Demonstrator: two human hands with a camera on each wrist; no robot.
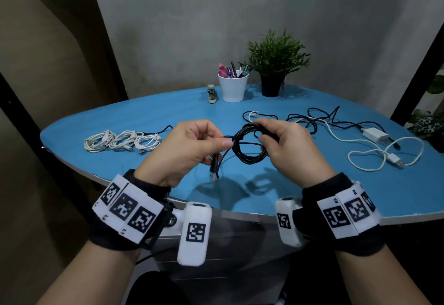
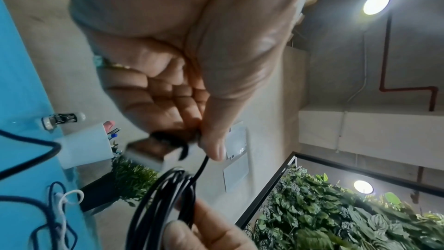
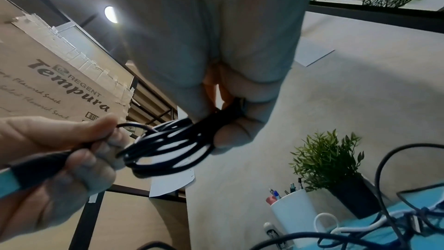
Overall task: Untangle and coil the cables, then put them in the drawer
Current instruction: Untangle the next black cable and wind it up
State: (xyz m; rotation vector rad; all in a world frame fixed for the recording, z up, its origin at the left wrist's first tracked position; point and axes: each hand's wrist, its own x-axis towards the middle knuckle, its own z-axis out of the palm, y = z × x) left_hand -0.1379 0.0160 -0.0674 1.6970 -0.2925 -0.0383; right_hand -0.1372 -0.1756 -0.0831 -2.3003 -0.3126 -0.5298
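A black cable coil hangs above the blue table, held between both hands. My right hand grips the coil's right side, fingers curled through the loops. My left hand pinches the cable's free end near the coil, and the USB plug dangles below it; the plug shows close up in the left wrist view. Three coiled white cables lie at the table's left. A tangle of black and white cables with a white charger lies at the right.
A white cup of pens, a small stapler and a potted plant stand at the table's far edge. A grey drawer unit sits under the table's near edge. Cardboard leans at the left.
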